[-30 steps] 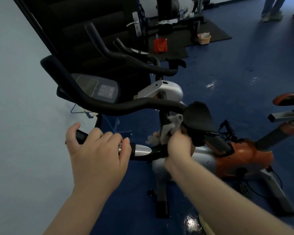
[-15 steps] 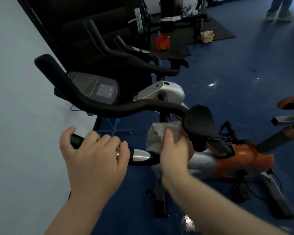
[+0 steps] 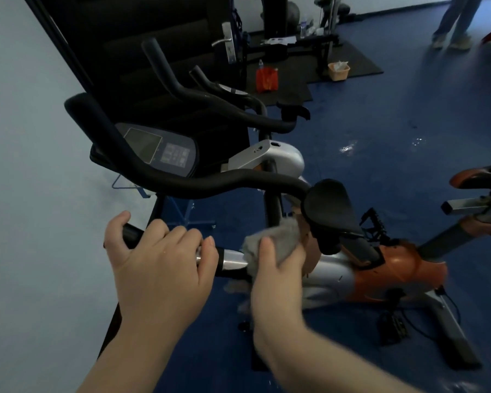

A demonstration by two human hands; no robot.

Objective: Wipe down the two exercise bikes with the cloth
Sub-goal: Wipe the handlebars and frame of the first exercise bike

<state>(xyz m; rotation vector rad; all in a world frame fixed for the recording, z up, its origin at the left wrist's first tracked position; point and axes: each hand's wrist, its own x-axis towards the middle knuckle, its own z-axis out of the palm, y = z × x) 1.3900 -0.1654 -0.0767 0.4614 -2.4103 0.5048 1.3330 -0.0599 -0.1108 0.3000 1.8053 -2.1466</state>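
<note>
Grey cloth [image 3: 272,242], bunched a second before, now lay spread under my right hand [image 3: 278,275], fingers clamped on it, against the handlebar [image 3: 233,260]; left hand [image 3: 159,268] stayed wrapped round the grip, wiping still underway.

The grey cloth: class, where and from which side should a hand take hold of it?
Take the grey cloth at its bunched upper part, from the near side over the bar, as the right hand does. It drapes over that bar; the saddle crowds the far side.
</note>
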